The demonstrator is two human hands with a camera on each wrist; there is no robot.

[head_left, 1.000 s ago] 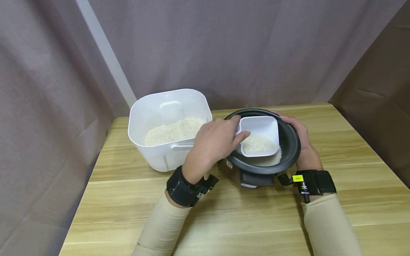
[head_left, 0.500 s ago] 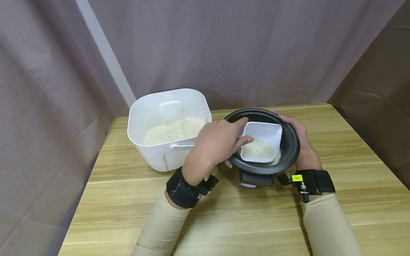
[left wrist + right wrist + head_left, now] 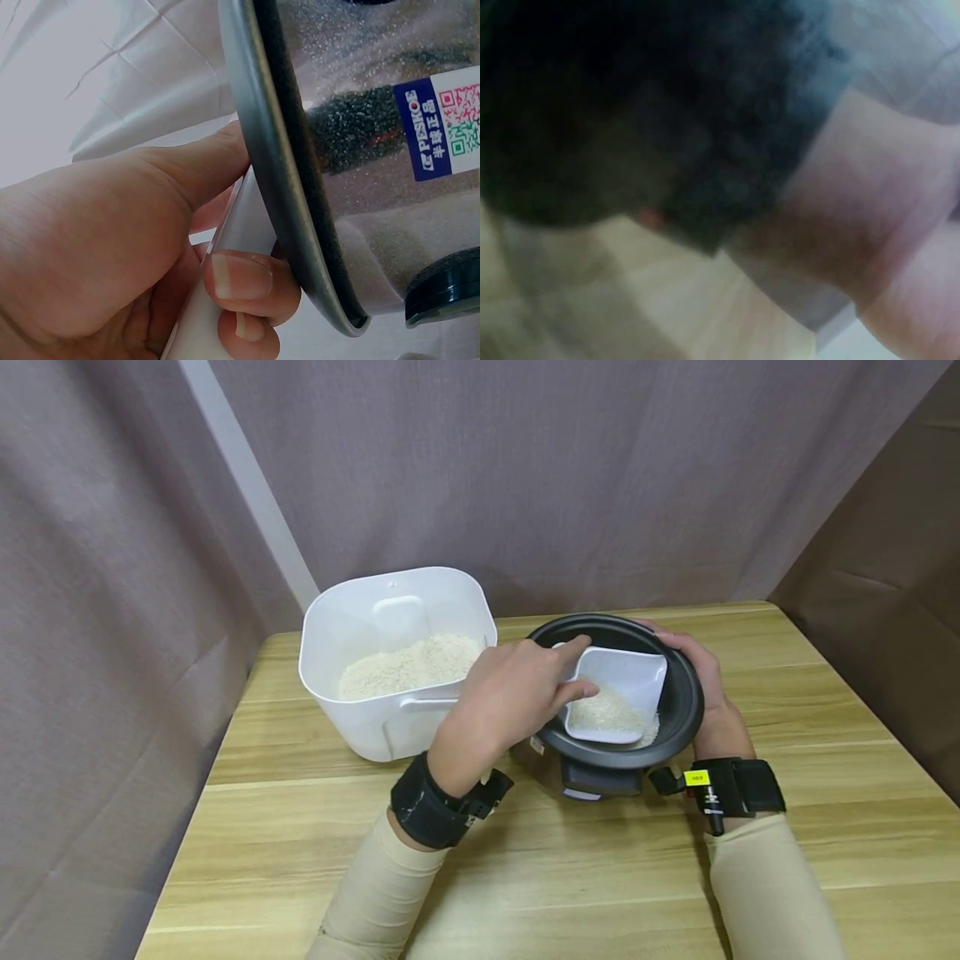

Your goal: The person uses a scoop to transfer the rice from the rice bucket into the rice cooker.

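Observation:
My left hand (image 3: 510, 693) pinches the handle of a white square scoop (image 3: 618, 689), tilted down inside a dark rice cooker pot (image 3: 678, 727). Rice (image 3: 611, 710) lies in the scoop's low end and on the pot's floor. In the left wrist view my fingers (image 3: 240, 281) curl round the scoop's white handle (image 3: 225, 255) against the pot rim (image 3: 277, 165). My right hand (image 3: 705, 693) grips the pot's right side from outside. The right wrist view is a blur of dark pot (image 3: 630, 97) and hand.
A white plastic bin (image 3: 360, 727) half full of rice (image 3: 408, 664) stands left of the pot on the wooden table (image 3: 570, 877). Grey curtains hang behind and on both sides. The table's left edge runs close to the bin.
The scoop has sunk lower into the pot and tipped its far end down, so its rice has slid toward the pot. The right hand has stayed put.

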